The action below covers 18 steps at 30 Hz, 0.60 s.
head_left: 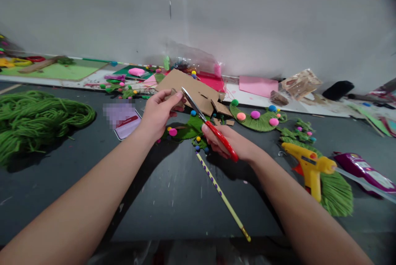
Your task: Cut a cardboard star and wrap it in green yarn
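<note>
Red-handled scissors (221, 138) are held in my right hand (227, 141), its fingers wrapped round the handles. Their blades point up and left toward my left hand (161, 112), which pinches a small brown cardboard piece (175, 92) between thumb and fingers. The blade tips are close to that piece; whether they touch it I cannot tell. Behind both hands lies a larger cardboard sheet (188, 87) with cut edges. Below the hands are green leaf shapes (192, 128) with coloured pompoms, and a yellow pencil (221, 193) with purple dots.
Green yarn (40, 120) is heaped at the left, beside a phone (126, 123). A yellow glue gun (309, 164) and a purple packet (365, 172) lie at the right. A green pompom-trimmed crescent (256, 118) sits right of the cardboard. Craft supplies line the wall.
</note>
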Motion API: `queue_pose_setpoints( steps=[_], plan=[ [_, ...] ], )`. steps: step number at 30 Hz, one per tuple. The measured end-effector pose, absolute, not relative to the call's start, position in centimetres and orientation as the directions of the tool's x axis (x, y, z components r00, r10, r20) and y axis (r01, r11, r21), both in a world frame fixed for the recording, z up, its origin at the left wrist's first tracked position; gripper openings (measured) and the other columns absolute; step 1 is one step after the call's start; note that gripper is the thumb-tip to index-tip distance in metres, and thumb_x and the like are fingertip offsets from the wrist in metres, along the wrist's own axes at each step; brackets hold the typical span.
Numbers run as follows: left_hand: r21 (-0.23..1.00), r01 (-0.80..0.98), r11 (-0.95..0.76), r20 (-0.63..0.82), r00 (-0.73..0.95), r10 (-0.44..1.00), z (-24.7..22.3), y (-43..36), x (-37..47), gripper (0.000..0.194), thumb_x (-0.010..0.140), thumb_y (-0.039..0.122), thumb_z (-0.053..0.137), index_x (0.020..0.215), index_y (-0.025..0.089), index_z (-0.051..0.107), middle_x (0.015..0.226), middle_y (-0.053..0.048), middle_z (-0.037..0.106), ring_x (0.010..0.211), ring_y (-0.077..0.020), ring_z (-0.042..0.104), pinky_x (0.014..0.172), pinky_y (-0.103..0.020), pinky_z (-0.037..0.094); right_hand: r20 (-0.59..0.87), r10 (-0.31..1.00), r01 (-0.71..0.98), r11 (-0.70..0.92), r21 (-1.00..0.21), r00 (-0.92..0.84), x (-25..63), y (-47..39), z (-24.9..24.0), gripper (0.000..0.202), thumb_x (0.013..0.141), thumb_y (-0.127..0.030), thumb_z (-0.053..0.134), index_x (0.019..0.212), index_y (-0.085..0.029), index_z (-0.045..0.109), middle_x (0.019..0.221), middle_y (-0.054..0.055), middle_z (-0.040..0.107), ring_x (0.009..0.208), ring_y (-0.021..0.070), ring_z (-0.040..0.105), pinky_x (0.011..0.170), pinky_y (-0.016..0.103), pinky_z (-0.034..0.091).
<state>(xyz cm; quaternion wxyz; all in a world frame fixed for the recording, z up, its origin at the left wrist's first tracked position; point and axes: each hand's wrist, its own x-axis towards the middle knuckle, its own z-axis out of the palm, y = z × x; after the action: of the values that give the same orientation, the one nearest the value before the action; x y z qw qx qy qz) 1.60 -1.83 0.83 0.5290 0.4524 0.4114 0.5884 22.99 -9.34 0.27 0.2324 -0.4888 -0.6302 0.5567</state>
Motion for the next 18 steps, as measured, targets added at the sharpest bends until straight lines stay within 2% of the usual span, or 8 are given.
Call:
queue_pose_setpoints(
  steps=[9,18],
  plan=[
    [0.947,-0.282,-0.153,0.168,0.028,0.985,0.79,-1.77,1.67,0.023,0.073,0.032,0.087,0.068,0.017,0.070,0.070,-0.001,0.066,0.062,-0.0098,0.058,0.066,-0.024,0.053,-0.274,0.869,0.352,-0.125,-0.927,-0.411,23.10,-9.26,0.18,0.055,0.092,-0.075,0.051,0.078,-0.022,0.042,0.060,-0.006,0.036,0.046,0.0076,0.029,0.041,0.025,0.021],
    [0.944,-0.300,-0.136,0.159,0.055,0.986,1.09,-1.94,1.86,0.029,0.074,0.035,0.088,0.065,0.015,0.068,0.068,-0.002,0.064,0.063,-0.0110,0.059,0.067,-0.025,0.053,-0.248,0.869,0.351,-0.093,-0.932,-0.428,22.96,-9.45,0.48,0.054,0.090,-0.072,0.056,0.076,-0.023,0.038,0.063,-0.006,0.035,0.048,0.0072,0.029,0.042,0.024,0.022]
  ],
)
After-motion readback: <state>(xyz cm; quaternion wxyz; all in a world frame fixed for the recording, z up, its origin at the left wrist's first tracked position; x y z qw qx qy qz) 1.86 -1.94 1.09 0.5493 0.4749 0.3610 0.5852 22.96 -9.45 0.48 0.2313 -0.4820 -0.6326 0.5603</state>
